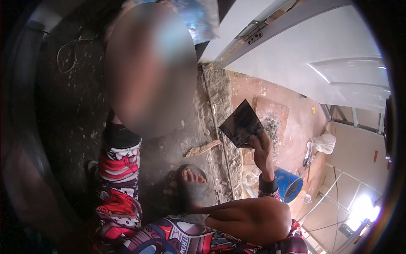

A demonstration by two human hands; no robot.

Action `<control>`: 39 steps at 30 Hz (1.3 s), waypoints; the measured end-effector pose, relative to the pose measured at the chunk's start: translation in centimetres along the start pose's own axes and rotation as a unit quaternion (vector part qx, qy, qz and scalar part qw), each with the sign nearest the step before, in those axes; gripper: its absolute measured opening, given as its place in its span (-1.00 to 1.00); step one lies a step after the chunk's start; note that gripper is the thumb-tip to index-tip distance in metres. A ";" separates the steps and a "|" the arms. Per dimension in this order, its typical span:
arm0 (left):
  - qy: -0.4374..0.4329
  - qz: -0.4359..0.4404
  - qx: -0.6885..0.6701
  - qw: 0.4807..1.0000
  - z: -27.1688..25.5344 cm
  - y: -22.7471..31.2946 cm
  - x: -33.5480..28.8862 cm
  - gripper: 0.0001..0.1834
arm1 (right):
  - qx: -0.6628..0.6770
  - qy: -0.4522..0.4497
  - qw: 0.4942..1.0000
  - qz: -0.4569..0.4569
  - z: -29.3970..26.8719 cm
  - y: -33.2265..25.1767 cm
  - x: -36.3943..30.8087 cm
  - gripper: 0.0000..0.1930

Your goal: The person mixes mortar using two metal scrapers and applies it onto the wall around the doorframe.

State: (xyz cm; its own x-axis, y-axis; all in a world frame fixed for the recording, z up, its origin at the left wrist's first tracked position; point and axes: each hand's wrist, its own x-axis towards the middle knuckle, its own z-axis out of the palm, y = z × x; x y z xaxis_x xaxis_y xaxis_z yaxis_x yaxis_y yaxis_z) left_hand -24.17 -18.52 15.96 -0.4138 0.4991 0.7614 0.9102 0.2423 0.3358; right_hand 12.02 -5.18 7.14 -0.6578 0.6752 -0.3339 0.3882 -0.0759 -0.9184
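Nearest, a bare knee (253, 220) rose just below the blue bucket (281, 180), and a foot in a sandal (193, 175) stood well to the bucket's left. Farther left of the bucket ran the left sleeve (119, 190), printed in red, white and black; the left hand at its end was lost behind a blurred oval, so I could not tell whether it was spread, closed or holding something.

The right hand (263, 151) came up just above and left of the bucket, its fingers closed on the lower corner of a dark plate (240, 122). The plate was thin, flat and nearly black — roughly square, straight-edged, tilted so that one corner pointed up. Faint paler smudges showed near the fingers, which covered that corner; the far face was turned away.

A splintered wood strip (203, 148) lay left of the bucket, on the floor. Above the bucket a reddish board (279, 111) was partly hidden, its grey, crumbly patch hard to name. Up and right of the bucket lay a white plastic bag (325, 143). Farther above it stood a white door (313, 55), cut off by the dark rim — and a glaring lamp (363, 211), lower right of the bucket, washed out its own outline.
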 end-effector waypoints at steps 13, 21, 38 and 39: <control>-0.314 -0.341 -0.340 0.818 1.9 6.6 -9.7 -0.83 | 0.400 0.062 0.908 0.109 3.2 3.7 1.3 -0.71; -0.329 -0.063 -0.307 0.891 4.4 10.8 -8.8 -0.85 | 0.378 0.110 0.918 0.050 0.8 1.4 0.8 -0.90; -0.442 -0.475 -0.587 0.484 13.5 9.4 -11.5 -0.74 | 0.475 0.149 0.867 0.014 -4.4 4.0 -2.1 -0.92; -0.452 -0.500 -0.585 0.451 14.3 11.2 -11.4 -0.72 | 0.484 0.124 0.866 -0.009 -4.1 6.0 -2.3 -0.86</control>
State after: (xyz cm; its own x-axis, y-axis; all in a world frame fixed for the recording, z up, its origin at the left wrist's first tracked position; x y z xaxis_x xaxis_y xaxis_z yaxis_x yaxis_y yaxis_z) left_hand -9.52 -9.57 3.12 0.0159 0.8902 -0.4553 -0.5725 0.3814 0.7258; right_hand 18.49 -4.15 3.31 -0.4525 0.8107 -0.3714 -0.4235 -0.5619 -0.7106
